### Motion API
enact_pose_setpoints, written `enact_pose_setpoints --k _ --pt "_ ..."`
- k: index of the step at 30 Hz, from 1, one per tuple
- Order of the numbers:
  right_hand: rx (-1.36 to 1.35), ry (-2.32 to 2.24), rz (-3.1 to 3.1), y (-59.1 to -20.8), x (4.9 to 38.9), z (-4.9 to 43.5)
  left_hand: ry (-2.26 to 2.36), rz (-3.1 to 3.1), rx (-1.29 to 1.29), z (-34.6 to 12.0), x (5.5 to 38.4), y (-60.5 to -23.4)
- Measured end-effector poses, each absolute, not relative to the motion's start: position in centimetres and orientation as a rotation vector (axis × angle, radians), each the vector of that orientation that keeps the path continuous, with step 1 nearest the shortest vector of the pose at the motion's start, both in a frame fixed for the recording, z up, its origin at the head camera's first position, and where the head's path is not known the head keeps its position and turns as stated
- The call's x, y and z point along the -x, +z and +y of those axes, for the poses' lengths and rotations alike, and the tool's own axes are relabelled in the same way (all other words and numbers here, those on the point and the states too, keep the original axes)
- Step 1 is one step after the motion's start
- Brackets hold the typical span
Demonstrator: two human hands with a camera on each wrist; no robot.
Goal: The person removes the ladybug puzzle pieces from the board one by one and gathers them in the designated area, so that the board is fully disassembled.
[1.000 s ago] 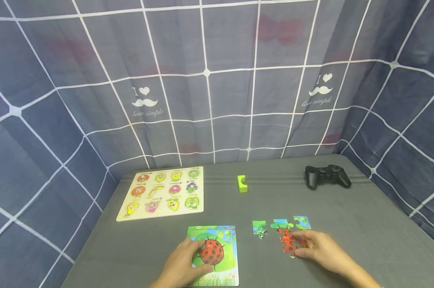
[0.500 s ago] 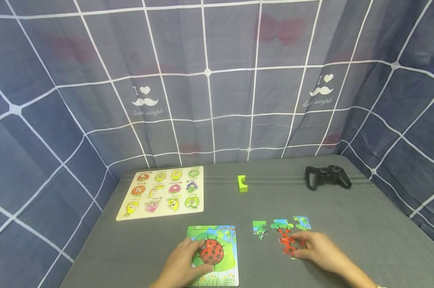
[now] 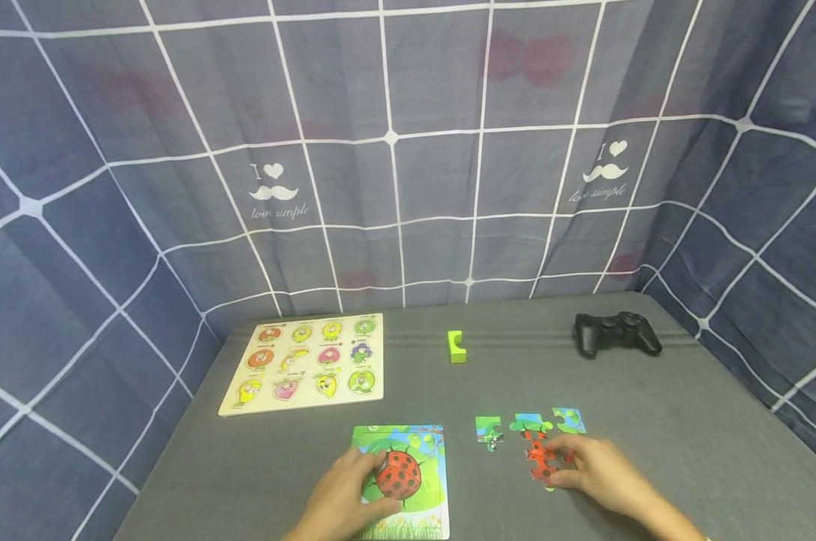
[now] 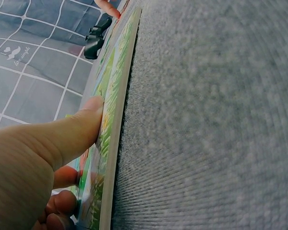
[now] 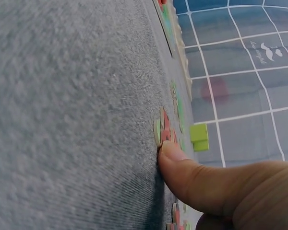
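Note:
My left hand (image 3: 343,492) rests on a square ladybug puzzle board (image 3: 427,496), thumb and fingertips on its picture. In the left wrist view, the thumb (image 4: 77,129) presses beside the board's edge (image 4: 116,139). To the right, my right hand (image 3: 604,473) pinches red, black-spotted jigsaw pieces (image 3: 540,457) between thumb and forefinger, low over the cloth. In the right wrist view the thumb tip meets a red piece (image 5: 165,127) at its edge. The fingers partly hide another red bit.
Loose jigsaw pieces lie behind the right hand: a green one (image 3: 488,430), a blue-green one (image 3: 531,422) and a corner one (image 3: 570,419). Farther back are a fruit peg board (image 3: 374,406), a lime-green block (image 3: 456,352) and a black game controller (image 3: 614,330). A checked curtain (image 3: 435,180) surrounds the table.
The right hand has shifted slightly toward me, and a narrow gap has opened between the red pieces and the blue-green piece behind. The left hand and board stay in place.

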State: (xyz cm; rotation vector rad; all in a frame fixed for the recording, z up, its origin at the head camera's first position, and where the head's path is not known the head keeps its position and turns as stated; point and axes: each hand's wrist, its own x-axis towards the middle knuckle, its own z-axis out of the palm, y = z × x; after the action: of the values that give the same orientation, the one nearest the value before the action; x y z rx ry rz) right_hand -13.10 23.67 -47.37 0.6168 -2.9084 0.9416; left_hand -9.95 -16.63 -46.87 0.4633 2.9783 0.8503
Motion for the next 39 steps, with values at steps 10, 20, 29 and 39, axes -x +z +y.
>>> enact_pose_setpoints --k 10,20,29,39 --pt "-0.614 0.955 -2.931 -47.42 13.22 23.84 0.848 2.991 -0.479 -16.66 9.91 -46.89" --pt "-0.606 0.943 -2.9 -47.5 13.22 23.54 0.859 2.993 -0.479 -16.8 9.95 -46.84" --pt "-0.602 0.913 -2.927 -47.44 13.15 23.71 0.876 2.982 -0.483 -16.81 9.96 -46.92" --pt "-0.588 0.798 -2.923 -47.08 12.75 23.59 0.88 2.972 -0.501 -16.85 10.02 -47.17"
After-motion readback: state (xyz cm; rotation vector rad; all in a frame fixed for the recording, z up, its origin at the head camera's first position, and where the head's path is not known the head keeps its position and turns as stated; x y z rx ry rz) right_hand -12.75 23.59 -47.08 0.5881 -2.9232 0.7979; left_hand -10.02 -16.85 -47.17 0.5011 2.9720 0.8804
